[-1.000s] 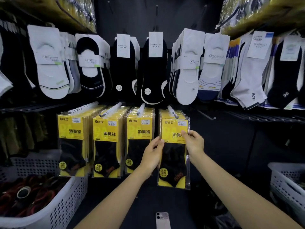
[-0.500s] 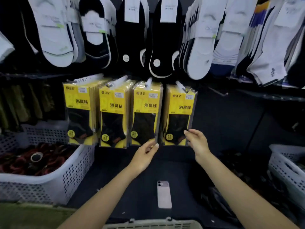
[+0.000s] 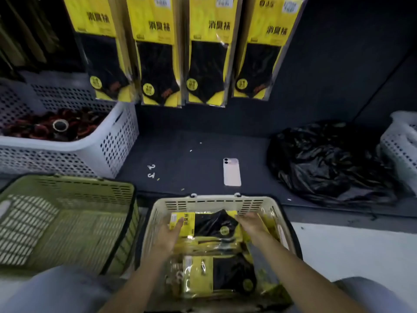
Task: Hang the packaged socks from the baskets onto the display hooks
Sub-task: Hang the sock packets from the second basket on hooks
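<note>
Both hands are down in the cream basket [image 3: 214,203], the left hand [image 3: 170,232] on the yellow end of the top sock pack [image 3: 207,223] and the right hand [image 3: 251,223] at its other end (too blurry to tell if they pinch it yet). Four rows of hung packs [image 3: 208,53] are up already, but more packs wait in the basket.

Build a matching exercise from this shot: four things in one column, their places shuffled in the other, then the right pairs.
Things
1. phone
2. roll of tape
3. black plastic bag
4. top sock pack

Places
A. inside the cream basket
B. inside the left white basket
C. flat on the dark platform, just beyond the cream basket
D. crumpled beside the right white basket

Pairs: 1-C, 2-B, 3-D, 4-A
</note>
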Tool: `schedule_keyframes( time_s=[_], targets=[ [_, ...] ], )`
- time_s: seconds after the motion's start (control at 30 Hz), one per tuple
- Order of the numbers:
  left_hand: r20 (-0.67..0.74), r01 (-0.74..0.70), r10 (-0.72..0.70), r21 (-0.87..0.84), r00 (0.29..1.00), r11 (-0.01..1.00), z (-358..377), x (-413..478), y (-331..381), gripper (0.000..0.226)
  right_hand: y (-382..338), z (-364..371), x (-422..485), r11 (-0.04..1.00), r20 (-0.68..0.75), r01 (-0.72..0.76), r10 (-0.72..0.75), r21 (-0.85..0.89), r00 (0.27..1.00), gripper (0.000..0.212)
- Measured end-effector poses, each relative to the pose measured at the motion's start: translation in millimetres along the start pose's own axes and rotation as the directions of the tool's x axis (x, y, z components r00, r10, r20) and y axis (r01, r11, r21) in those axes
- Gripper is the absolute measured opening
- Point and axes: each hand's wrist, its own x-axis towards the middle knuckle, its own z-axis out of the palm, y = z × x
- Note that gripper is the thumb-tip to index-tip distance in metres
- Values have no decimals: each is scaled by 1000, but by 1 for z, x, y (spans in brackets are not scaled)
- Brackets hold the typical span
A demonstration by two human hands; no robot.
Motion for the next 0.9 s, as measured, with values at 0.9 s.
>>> schedule_keyframes(
  time_s=[0.9],
  targets=[
    [77,411,-450,-565,890,715,5,8,-20,46,-1,-29,-10,851,443,-353,163,389,882,17]
  ],
)
